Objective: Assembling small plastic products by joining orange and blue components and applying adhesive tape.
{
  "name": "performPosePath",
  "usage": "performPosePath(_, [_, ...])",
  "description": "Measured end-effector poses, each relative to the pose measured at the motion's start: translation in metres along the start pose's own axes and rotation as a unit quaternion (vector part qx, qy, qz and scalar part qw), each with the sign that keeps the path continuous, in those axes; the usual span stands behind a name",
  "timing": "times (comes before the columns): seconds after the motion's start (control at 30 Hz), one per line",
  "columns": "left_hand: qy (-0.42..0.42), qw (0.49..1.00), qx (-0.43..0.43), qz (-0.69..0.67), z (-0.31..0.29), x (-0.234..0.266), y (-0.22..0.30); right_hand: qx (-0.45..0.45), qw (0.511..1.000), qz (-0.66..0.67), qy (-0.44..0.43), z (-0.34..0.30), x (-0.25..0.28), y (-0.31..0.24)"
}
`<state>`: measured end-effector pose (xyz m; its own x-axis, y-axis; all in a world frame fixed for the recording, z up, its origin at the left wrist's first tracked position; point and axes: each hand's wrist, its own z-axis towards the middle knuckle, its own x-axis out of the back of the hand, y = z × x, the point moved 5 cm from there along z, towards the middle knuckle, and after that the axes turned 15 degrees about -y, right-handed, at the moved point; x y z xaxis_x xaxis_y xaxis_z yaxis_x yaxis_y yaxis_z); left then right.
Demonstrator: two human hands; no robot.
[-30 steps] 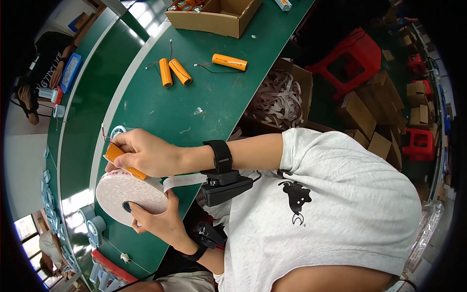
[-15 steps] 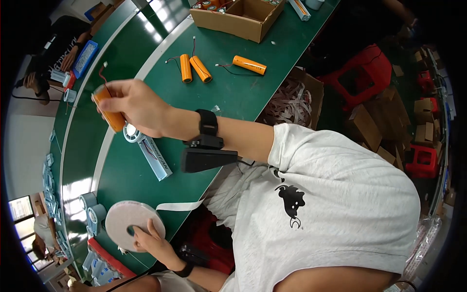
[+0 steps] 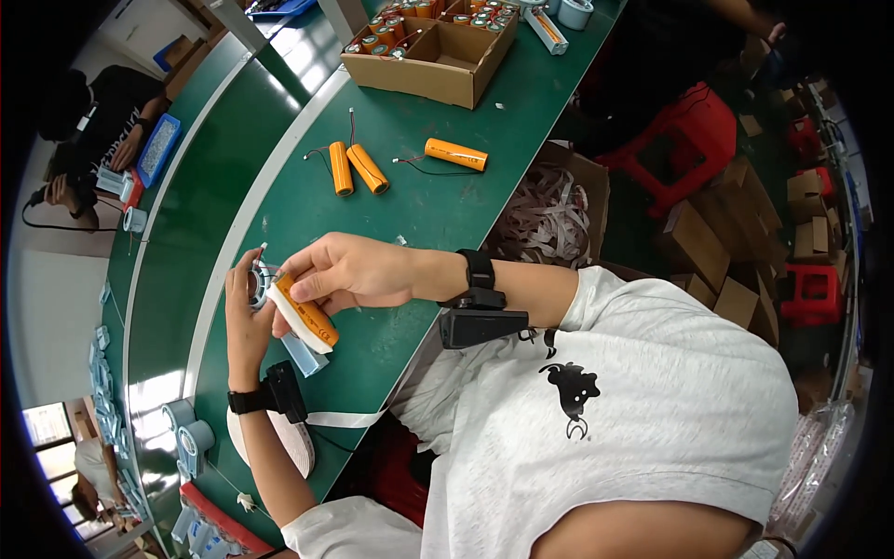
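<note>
My right hand (image 3: 349, 270) pinches an orange cylindrical battery (image 3: 315, 317) with a white strip (image 3: 296, 317) along its lower-left side. My left hand (image 3: 250, 321) is beside it, fingers stretched upward and apart, the thumb close to the strip; whether it touches is hard to tell. Beneath both hands lies a light-blue handheld fan (image 3: 305, 356), its round head mostly covered. A big white tape roll (image 3: 296, 445) is partly hidden by my left forearm, and a loose white tape end (image 3: 345, 419) trails from it toward the table edge.
Three orange batteries with wires, one of them lone (image 3: 456, 154), lie farther up the green table (image 3: 391, 205). Beyond stands a divided cardboard box (image 3: 419, 79) of batteries. Blue-grey cylindrical parts (image 3: 194, 438) stand at lower left. Another person (image 3: 116, 102) sits across.
My right hand has brought the battery down and to the right, and a white strip now shows on it. My left hand has left the tape roll and moved up beside the battery.
</note>
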<state>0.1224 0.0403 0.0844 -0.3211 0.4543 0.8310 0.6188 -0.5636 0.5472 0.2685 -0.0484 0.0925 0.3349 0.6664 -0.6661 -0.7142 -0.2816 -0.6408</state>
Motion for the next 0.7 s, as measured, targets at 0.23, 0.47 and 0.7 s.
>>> performPosePath(0.23, [-0.029, 0.973, 0.169, 0.155, -0.011, -0.024, 0.046, -0.046, 0.891, -0.446, 0.079, -0.031, 0.019, -0.040])
performPosePath(0.47, [0.026, 0.989, -0.044, 0.136, -0.039, -0.006, 0.093, -0.062, 0.996, -0.021, 0.068, -0.030, 0.027, -0.013])
performPosePath(0.7, [0.085, 0.915, -0.008, -0.394, -0.043, -0.048, 0.080, -0.059, 0.995, 0.057, 0.055, -0.025, 0.011, 0.009])
